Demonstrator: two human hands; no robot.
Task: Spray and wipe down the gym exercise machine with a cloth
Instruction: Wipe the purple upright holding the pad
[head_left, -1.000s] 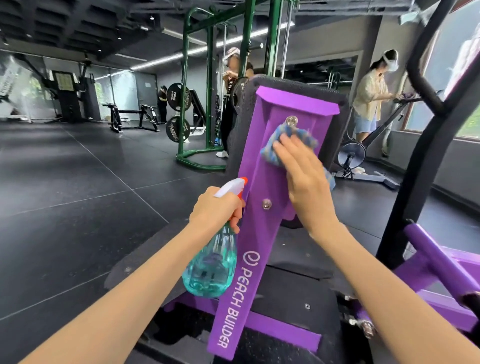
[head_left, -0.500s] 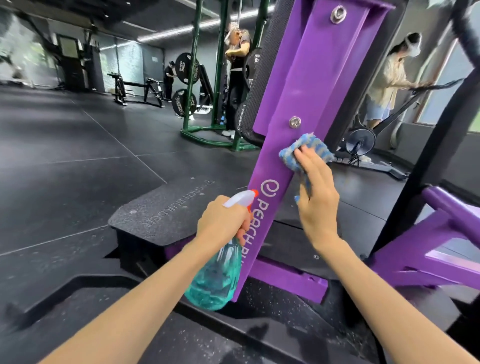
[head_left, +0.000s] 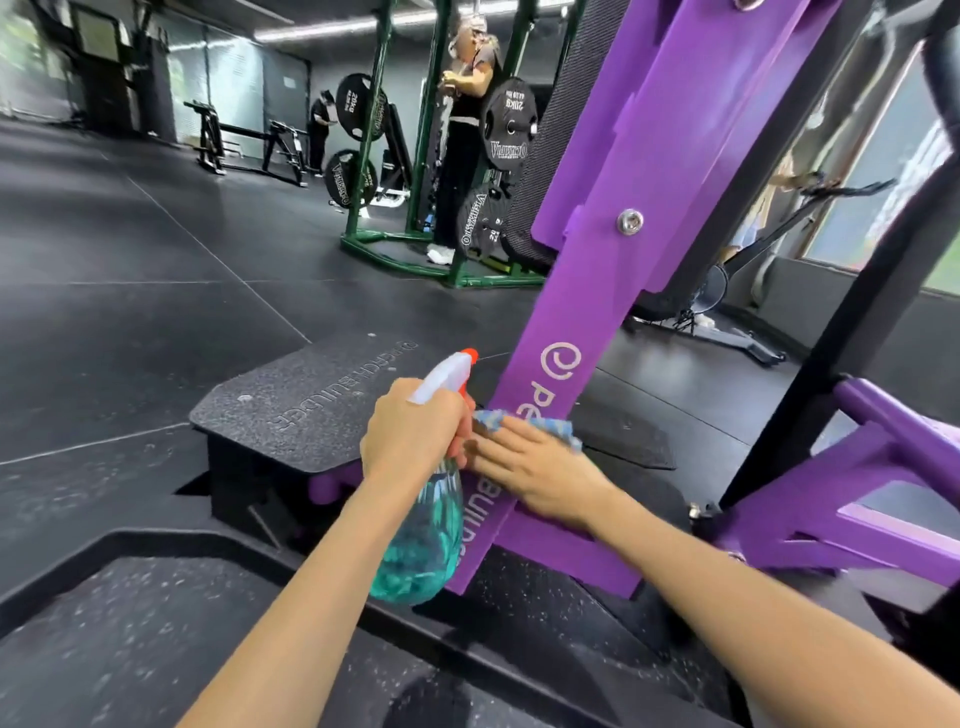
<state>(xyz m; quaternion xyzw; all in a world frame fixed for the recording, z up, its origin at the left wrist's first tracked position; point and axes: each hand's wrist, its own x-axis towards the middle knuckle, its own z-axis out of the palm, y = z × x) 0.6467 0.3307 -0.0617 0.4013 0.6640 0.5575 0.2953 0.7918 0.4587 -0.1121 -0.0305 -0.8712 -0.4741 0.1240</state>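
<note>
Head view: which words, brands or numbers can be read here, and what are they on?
"Pe" and "BUILDE": purple beam, the middle hidden by the cloth and right hand.
"PEACH BUILDER": black footplate, upside down.
"20kg": weight plates.
Plates' brand lettering: too blurred to read.

1 head-worn wide-angle view, facing forward and down, near purple machine (head_left: 582, 312)

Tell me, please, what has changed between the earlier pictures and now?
The right hand has slid the cloth down the purple beam, from near its top to the lettering low down, its fingers flat on the cloth. The left hand still grips the spray bottle beside the beam; nothing was let go.
</note>
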